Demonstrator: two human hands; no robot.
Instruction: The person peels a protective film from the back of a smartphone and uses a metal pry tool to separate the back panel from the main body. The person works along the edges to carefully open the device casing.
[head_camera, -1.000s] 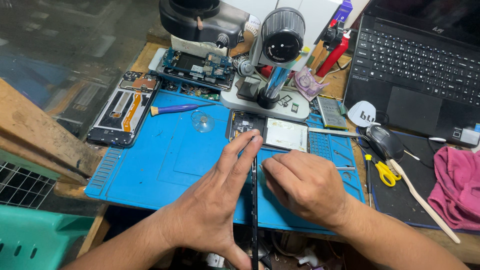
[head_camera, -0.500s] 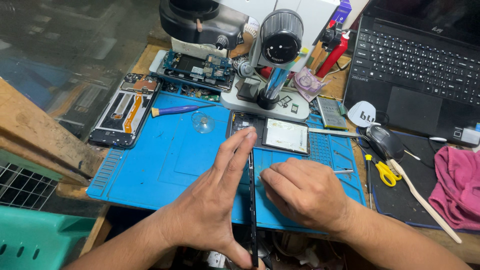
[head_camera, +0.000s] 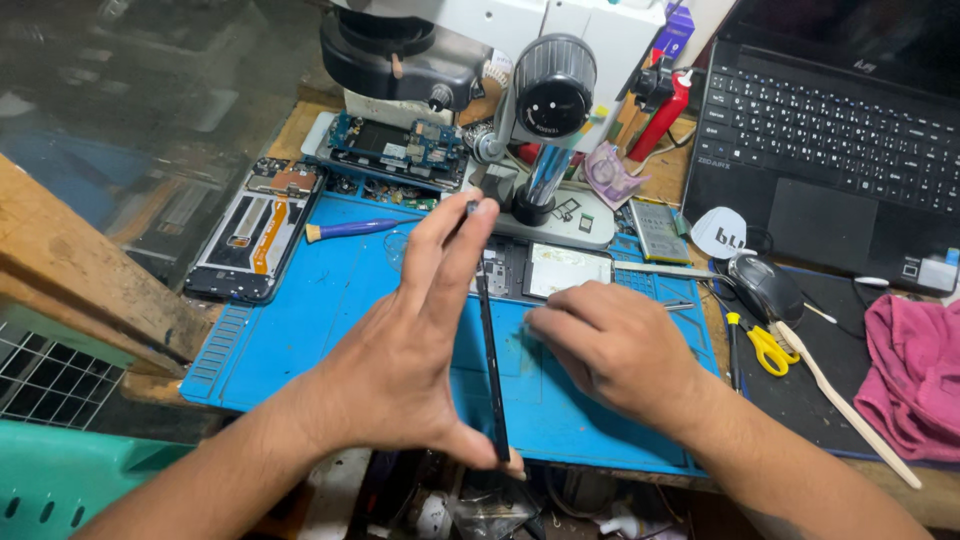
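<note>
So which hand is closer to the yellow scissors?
The right hand. It rests on the blue mat just left of the yellow scissors. The left hand is farther left, holding a thin dark phone on edge.

Our left hand (head_camera: 415, 350) stands on edge, palm facing three o'clock, fingers straight together pointing to twelve o'clock, thumb tucked low towards six. Its forearm enters from seven o'clock. Our right hand (head_camera: 615, 350) lies palm down, fingers curled and pointing to nine o'clock, with its forearm running in from five o'clock.
</note>
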